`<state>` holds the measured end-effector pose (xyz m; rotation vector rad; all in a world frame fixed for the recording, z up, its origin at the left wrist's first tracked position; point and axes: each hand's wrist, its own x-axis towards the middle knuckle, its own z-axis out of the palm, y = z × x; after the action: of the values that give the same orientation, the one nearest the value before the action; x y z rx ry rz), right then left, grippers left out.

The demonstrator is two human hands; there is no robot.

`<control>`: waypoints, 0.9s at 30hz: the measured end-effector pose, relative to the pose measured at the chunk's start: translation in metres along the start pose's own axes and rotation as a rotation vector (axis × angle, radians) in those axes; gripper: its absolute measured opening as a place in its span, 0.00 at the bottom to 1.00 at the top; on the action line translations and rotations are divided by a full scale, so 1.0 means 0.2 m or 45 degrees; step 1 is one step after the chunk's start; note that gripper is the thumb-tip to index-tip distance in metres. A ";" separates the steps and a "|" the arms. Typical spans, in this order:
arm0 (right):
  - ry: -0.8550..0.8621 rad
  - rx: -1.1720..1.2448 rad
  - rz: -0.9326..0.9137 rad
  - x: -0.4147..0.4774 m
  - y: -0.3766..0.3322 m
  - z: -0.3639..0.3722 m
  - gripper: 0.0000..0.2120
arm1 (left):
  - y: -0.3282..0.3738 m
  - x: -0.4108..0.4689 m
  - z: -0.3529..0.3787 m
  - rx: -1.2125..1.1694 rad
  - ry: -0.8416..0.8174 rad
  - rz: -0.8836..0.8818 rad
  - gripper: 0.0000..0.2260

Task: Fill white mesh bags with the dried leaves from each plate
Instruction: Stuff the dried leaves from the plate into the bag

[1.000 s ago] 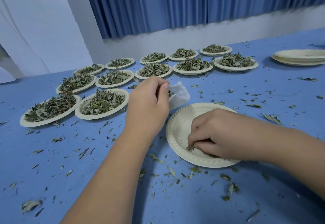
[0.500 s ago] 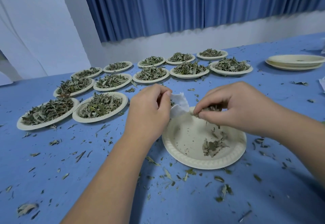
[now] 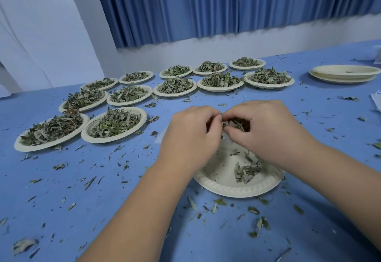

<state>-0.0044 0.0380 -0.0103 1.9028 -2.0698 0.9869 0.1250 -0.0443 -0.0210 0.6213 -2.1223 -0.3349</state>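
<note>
Table: strewn with leaf scraps.
Near plate: almost emptied; one small clump lay on it.
Left hand: fingers curled, meeting the right; what it gripped, if anything, could not be told.
Right hand: pinched a tuft of leaves over the plate's far edge.
Bag: hidden behind the hands; judged to be at the pinch.
Full plates: twelve, heaped, beyond the hands.
Empty stack: far right; judged few done, most of the task left.
</note>
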 end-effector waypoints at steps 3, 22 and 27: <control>0.016 -0.003 0.092 0.00 -0.01 0.02 0.08 | 0.02 0.00 0.02 -0.045 0.001 -0.098 0.07; 0.086 0.248 0.036 -0.02 -0.02 0.00 0.10 | 0.05 0.00 0.03 -0.352 0.020 -0.485 0.08; 0.102 0.198 0.023 -0.02 -0.01 0.00 0.07 | 0.06 0.00 0.03 -0.365 0.024 -0.494 0.11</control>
<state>-0.0018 0.0414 -0.0115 1.8840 -2.0224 1.2405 0.1161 -0.0347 -0.0202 0.8579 -1.8792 -0.8281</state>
